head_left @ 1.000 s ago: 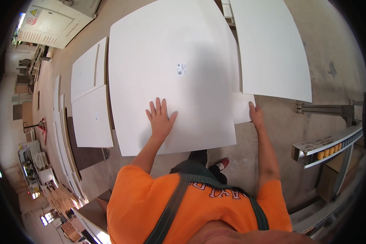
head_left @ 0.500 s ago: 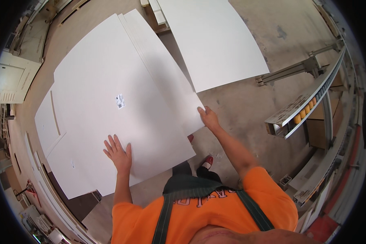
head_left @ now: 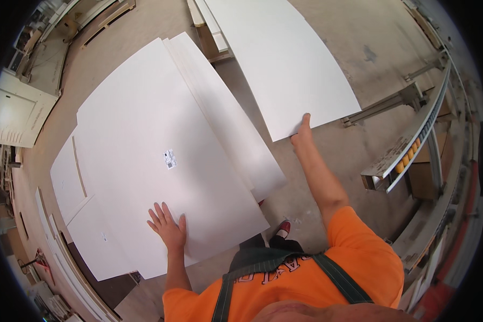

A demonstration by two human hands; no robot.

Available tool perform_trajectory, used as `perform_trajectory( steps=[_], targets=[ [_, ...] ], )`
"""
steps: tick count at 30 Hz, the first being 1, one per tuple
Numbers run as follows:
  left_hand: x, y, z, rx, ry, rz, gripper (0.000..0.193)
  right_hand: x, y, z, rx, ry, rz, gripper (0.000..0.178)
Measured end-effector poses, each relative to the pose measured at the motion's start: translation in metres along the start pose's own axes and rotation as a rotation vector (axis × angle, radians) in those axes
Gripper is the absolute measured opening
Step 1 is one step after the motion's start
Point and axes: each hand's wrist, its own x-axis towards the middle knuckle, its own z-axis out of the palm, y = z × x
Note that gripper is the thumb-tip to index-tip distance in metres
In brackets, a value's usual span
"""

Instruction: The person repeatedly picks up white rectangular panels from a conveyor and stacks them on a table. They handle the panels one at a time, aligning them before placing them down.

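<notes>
Two smaller white panels first, at far left: an upper panel (head_left: pixel 64 180) and a lower panel (head_left: pixel 88 241), both beside the large white panel's (head_left: pixel 129 134) left edge. On the lower one, a small label (head_left: pixel 104 236), too tiny to read.

Next, on the large panel near its near edge, the left hand (head_left: pixel 169 232): open, palm down, fingers spread, gripping nothing. Best kept flat and light there, steadying the sheet without scuffing or dragging it. Beyond the fingertips, nearer the large panel's middle, a white label (head_left: pixel 169 159) with dark code blocks and fine print, not legible; better left untouched. Along the right edge, a further white panel (head_left: pixel 239 131), apparently underneath, jutting out past it.

Toward the near side, printed letters (head_left: pixel 292 264) on the orange shirt (head_left: pixel 306 282), upside down and partly covered.

Across a gap, the long white panel (head_left: pixel 284 64), with the right hand (head_left: pixel 301 130) at its near edge, close to the near left corner. Thumb uppermost, fingers mostly hidden; cannot tell whether pinching or only resting. For a secure hold, probably wise to set fingers well under the edge, wrist straight, off the sharp corner. At far right, a metal track with yellow rollers (head_left: pixel 407 155); worth keeping the elbow clear of it.
</notes>
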Motion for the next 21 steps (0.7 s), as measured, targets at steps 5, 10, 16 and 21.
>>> perform_trajectory(
  steps=[5,10,16,21],
  targets=[
    [0.002,0.004,-0.002,-0.011,-0.008,-0.027,0.075,-0.020,0.018,0.023,-0.007,0.207,0.034,0.077],
    [0.001,0.001,0.001,-0.009,0.064,0.006,0.074,-0.022,0.040,0.024,0.066,0.085,0.016,0.071],
    [-0.001,0.002,0.005,0.019,0.018,-0.014,0.073,-0.008,0.040,0.013,-0.112,0.248,0.002,0.066],
    [0.004,0.001,0.009,0.253,-0.052,-0.040,0.069,-0.043,0.010,-0.018,-0.664,0.078,0.020,0.044]
  ],
)
